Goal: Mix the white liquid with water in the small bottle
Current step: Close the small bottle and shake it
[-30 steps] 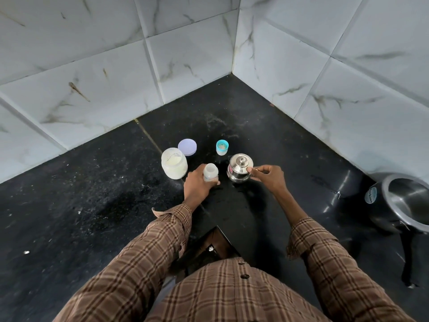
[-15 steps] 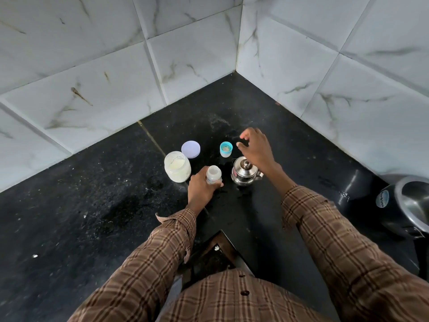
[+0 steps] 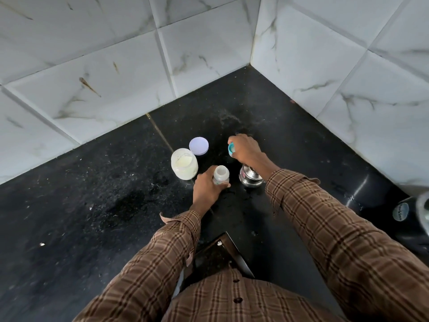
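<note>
Small bottle (image 3: 221, 174), translucent white, uncapped, upright on black counter, gripped by left hand (image 3: 207, 188), teal cap (image 3: 231, 150) pinched in right hand (image 3: 246, 149) behind it, open jar of white liquid (image 3: 184, 166) just left, steel water pot (image 3: 250, 178) just right

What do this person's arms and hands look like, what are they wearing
Both arms wear long sleeves of a brown checked shirt with darker and pale lines, cuffs buttoned at the wrists. The left hand and right hand are bare: no gloves, and no rings or watch that I can see.
</note>
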